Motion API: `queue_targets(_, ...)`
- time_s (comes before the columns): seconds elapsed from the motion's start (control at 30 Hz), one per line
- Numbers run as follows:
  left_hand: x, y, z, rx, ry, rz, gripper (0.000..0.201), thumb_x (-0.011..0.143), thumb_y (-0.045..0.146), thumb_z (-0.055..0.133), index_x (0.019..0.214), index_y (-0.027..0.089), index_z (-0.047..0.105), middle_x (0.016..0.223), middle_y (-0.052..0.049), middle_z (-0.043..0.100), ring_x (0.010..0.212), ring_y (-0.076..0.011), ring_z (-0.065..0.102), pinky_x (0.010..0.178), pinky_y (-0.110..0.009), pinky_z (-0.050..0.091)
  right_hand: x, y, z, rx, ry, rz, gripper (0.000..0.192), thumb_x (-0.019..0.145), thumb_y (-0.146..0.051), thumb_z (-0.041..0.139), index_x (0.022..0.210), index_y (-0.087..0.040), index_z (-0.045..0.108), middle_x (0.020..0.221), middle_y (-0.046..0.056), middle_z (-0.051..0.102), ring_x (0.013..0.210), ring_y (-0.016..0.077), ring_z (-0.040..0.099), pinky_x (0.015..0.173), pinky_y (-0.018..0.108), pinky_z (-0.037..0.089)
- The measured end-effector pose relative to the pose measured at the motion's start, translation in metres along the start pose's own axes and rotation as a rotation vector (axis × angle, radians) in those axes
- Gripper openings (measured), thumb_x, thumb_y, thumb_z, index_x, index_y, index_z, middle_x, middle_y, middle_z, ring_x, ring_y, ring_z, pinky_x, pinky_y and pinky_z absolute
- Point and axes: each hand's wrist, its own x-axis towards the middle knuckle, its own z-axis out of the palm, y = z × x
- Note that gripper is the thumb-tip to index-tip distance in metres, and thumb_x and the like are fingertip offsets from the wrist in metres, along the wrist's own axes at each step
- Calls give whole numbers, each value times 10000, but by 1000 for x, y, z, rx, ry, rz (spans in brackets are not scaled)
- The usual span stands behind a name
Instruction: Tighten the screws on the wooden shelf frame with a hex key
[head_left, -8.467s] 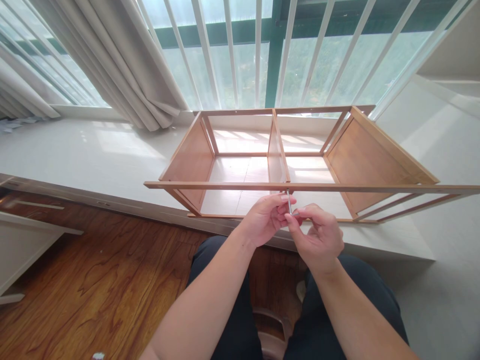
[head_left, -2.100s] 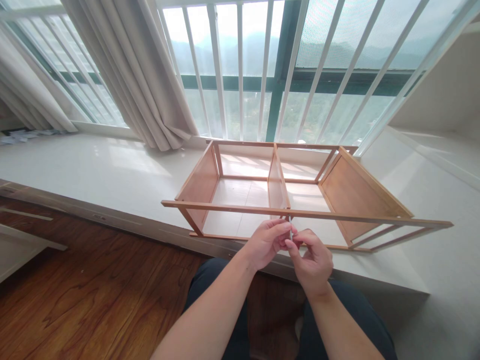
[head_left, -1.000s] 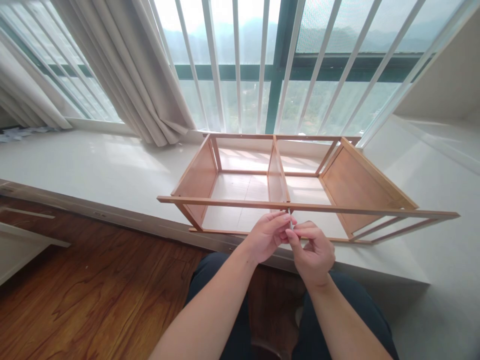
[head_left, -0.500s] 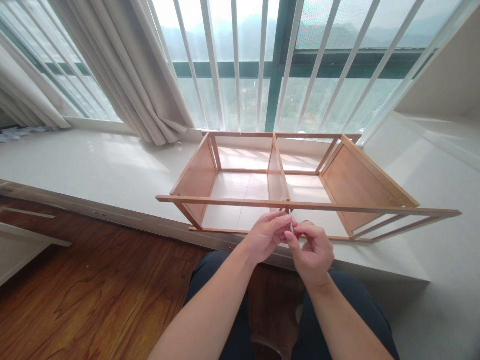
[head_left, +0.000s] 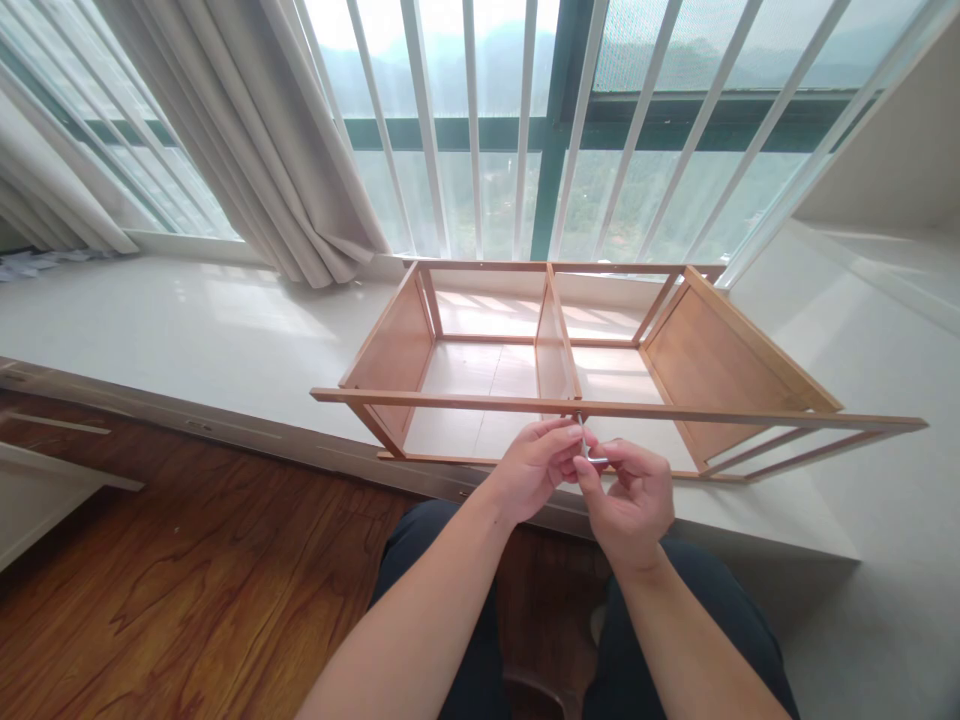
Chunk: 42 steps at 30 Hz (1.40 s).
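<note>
Wooden frame lay on sill; both hands, left and right, pinched hex key under front rail, steadying it upright.

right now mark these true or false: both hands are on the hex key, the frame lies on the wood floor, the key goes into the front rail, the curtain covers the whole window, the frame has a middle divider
1. Both the left hand and the right hand pinch the small metal hex key. True.
2. The wooden shelf frame lies on the wood floor. False: it lies on the white window ledge.
3. The hex key points up into the front rail. True.
4. The curtain covers the whole window. False: it is gathered at the left, leaving the white bars bare.
5. The frame has a middle divider. True.
</note>
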Motion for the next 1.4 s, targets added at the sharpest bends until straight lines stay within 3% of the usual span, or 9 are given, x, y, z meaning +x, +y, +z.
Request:
queue_targets(0.67, 4, 1, 1, -34, -8, -28, 327, 734, 398, 867, 791, 113, 717, 675, -2, 609, 622, -106, 607, 561, -210, 366, -3, 8, -2, 34, -18, -11, 330, 857, -152, 793, 1118, -249, 615, 936, 13, 699, 786, 161, 697, 654, 314, 638)
queue_targets(1.03, 3, 0, -2, -2, -14, -11, 328, 773, 419, 841, 797, 119, 712, 666, 4, 571, 575, -72, 493, 562, -210, 340, 10, -3, -1, 53, -106, -30, 158, 886, -128, 751, 923, -229, 636, 794, 5, 680, 709, 167, 666, 603, 317, 565)
queue_targets(1.4, 3, 0, 0, 24, -2, -14, 353, 748, 440, 857, 781, 120, 712, 679, 2, 577, 589, -75, 499, 585, -221, 366, 9, -5, -3, 12, -147, -22, 137, 900, -146, 736, 847, -223, 636, 796, 12, 686, 711, 169, 661, 633, 320, 550)
